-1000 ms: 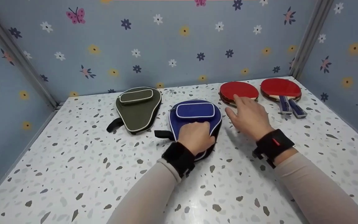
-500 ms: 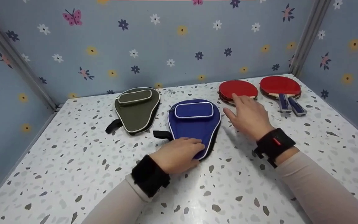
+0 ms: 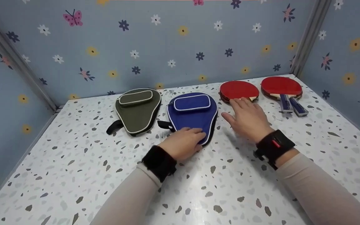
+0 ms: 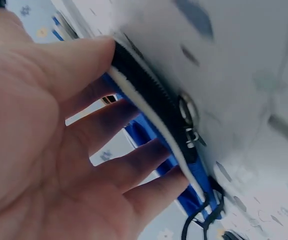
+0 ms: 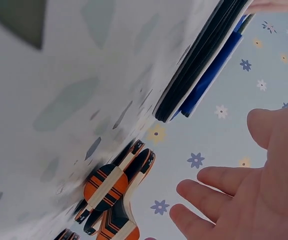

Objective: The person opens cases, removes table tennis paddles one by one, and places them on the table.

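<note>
Speckled surface [image 3: 73,162] | left hand [image 3: 183,143] flat on blue case [image 3: 192,117], still zipped | right hand [image 3: 248,118] spread, empty, beside red paddles [image 3: 239,90] | nothing packed.

— What moved?
— The blue paddle case [image 3: 192,117] slid toward the table's back edge, closer beside the green case [image 3: 137,109].
— And the hands?
— The left hand [image 3: 183,143] shifted from its middle to its near end.

Head high; wrists at tabletop [image 3: 230,193]
</note>
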Demonstrator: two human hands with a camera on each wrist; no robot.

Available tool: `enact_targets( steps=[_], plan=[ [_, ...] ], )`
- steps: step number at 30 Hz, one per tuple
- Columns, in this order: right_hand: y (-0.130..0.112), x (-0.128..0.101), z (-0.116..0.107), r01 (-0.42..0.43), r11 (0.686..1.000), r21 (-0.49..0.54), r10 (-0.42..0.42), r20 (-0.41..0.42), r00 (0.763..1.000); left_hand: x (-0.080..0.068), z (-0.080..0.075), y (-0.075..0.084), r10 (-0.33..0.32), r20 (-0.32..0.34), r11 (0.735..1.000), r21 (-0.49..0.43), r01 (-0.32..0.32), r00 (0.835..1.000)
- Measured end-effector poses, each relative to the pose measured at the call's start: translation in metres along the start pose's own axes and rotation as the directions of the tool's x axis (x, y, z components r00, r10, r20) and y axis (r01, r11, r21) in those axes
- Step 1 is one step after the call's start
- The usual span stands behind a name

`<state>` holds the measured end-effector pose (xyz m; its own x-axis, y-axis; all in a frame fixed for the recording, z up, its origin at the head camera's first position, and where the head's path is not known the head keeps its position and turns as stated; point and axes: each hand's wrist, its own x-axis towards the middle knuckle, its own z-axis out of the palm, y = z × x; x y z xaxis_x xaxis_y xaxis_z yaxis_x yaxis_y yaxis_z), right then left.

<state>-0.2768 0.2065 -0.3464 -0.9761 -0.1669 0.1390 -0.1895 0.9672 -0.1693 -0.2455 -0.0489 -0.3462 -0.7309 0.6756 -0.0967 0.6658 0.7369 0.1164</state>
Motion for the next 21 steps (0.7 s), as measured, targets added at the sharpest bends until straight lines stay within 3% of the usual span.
enact_targets(
  steps=[7, 13, 21],
  plan=[
    [0.000, -0.001, 0.000, 0.001, 1.000, -0.007, -0.001, 0.004, 1.000, 0.026, -0.006, -0.012, -0.049, 0.022, 0.999, -0.014, 0.050, 0.999],
    [-0.001, -0.001, 0.000, 0.001, 1.000, -0.011, -0.001, 0.003, 1.000, 0.037, -0.011, -0.020, -0.063, 0.036, 0.998, -0.022, 0.064, 0.997],
    [-0.001, -0.003, 0.003, 0.021, 1.000, -0.008, -0.021, -0.005, 1.000, 0.053, -0.005, -0.036, -0.080, 0.039, 0.995, -0.056, 0.083, 0.996]
  ],
)
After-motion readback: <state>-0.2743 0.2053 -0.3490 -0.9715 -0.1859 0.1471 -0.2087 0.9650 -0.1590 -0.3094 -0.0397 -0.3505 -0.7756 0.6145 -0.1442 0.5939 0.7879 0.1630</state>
